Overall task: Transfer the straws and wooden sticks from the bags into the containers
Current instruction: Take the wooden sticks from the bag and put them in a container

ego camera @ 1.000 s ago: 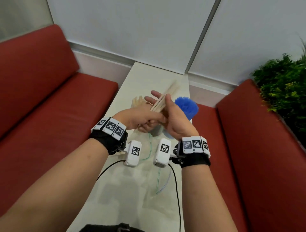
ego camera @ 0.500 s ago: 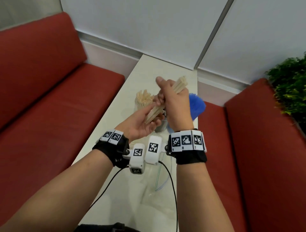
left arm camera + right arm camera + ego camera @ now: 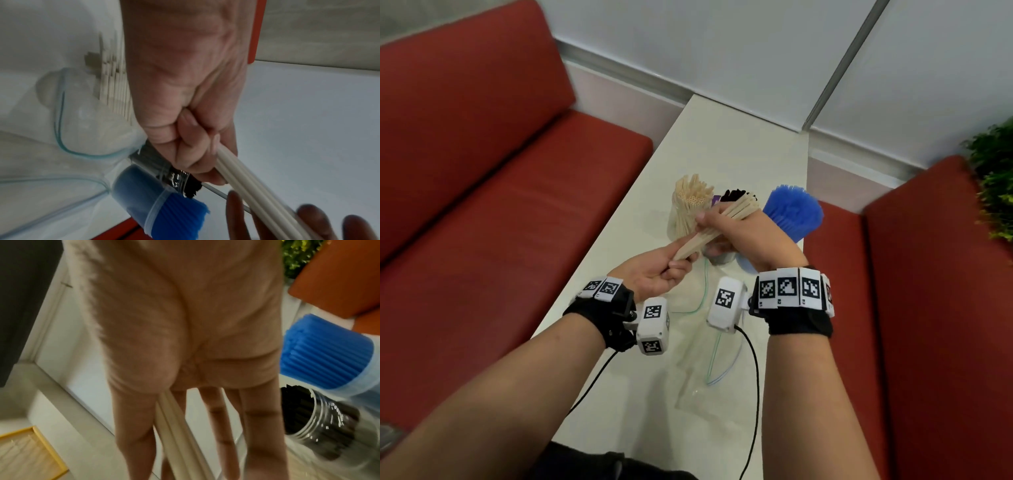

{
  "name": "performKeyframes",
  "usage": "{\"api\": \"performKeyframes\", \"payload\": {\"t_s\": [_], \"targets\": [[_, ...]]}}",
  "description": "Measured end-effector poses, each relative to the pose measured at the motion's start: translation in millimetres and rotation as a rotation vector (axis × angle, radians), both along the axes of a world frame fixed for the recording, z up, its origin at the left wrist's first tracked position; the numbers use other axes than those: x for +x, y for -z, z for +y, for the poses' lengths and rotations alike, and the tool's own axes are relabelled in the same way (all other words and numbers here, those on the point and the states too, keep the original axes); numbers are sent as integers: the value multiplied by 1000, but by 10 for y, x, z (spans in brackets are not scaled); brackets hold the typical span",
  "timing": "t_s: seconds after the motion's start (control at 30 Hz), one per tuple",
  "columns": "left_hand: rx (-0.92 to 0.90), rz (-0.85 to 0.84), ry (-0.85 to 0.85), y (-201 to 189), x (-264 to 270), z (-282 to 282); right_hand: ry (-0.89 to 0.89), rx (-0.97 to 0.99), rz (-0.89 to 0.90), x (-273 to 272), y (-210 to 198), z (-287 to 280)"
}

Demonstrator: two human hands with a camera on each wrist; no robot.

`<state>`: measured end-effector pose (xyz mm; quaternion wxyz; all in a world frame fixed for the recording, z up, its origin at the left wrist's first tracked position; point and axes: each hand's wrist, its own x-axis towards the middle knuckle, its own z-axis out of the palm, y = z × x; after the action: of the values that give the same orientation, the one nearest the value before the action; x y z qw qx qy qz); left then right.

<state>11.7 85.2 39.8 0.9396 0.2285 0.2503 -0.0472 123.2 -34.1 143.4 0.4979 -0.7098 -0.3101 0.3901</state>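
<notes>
A bundle of pale sticks (image 3: 739,207) slants over the white table (image 3: 739,144). My right hand (image 3: 750,236) grips its middle, thumb on one side and fingers on the other; the right wrist view shows the sticks (image 3: 172,423) between them. My left hand (image 3: 654,274) holds the bundle's lower end. The left wrist view shows the sticks (image 3: 257,194) running from my right hand (image 3: 185,97) to my left fingers (image 3: 308,225). Just behind stand a clear container of beige straws (image 3: 688,205), a jar of black straws (image 3: 734,195) and a container of blue straws (image 3: 791,212).
Clear zip bags (image 3: 709,370) lie flat on the table between my forearms, with wrist cables across them. Red sofa seats flank the narrow table on the left (image 3: 482,205) and right (image 3: 945,308). A green plant (image 3: 996,178) sits at the far right.
The bundle has come down from a steep tilt to a flatter slant near the containers. My left hand has slid to its lower end; my right hand has dropped lower.
</notes>
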Motion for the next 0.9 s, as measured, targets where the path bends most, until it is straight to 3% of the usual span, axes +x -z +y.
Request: {"api": "performKeyframes", "payload": {"t_s": [0.13, 0.37, 0.47, 0.57, 0.73, 0.9], "targets": [[73, 68, -37, 121, -19, 111, 9, -32, 107, -6, 76, 138], [255, 246, -111, 241, 125, 409, 70, -52, 60, 249, 289, 431], [428, 375, -96, 362, 182, 504, 104, -126, 42, 479, 344, 639], [707, 452, 81, 460, 249, 547, 126, -209, -28, 731, 356, 892], [1444, 368, 644, 608, 306, 579, 195, -343, -97, 1053, 303, 1271], [1744, 250, 1028, 884, 475, 504, 253, -340, -164, 1230, 291, 1393]]}}
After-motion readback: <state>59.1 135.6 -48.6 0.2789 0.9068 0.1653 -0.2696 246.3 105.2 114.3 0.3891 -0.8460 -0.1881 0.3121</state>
